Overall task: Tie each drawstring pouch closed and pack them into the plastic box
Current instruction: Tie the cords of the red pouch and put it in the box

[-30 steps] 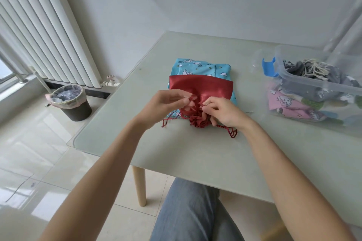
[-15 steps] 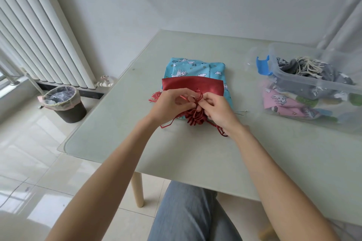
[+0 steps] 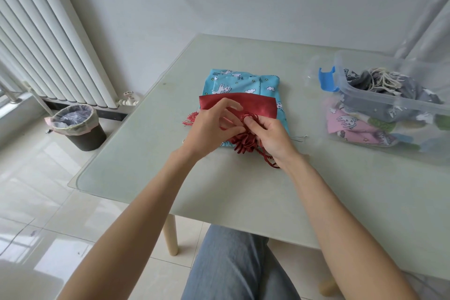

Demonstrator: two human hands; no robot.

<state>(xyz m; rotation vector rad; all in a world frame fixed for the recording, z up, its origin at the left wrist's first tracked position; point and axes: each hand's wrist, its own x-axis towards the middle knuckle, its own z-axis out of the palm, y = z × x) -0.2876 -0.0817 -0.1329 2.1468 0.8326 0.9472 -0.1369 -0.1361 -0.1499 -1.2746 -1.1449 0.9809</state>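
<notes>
You are knotting the cord of the red satin pouch [image 3: 253, 107], which lies just beyond your hands on the blue printed pouches [image 3: 243, 83].

Keep your right hand [image 3: 270, 137] pinched on the cord loop [image 3: 248, 115] and pull evenly with your left hand [image 3: 211, 129], fingers half-open on the strand; the left fingers have spread since a moment ago, and the plastic box [image 3: 379, 97] waits off to your right.
</notes>
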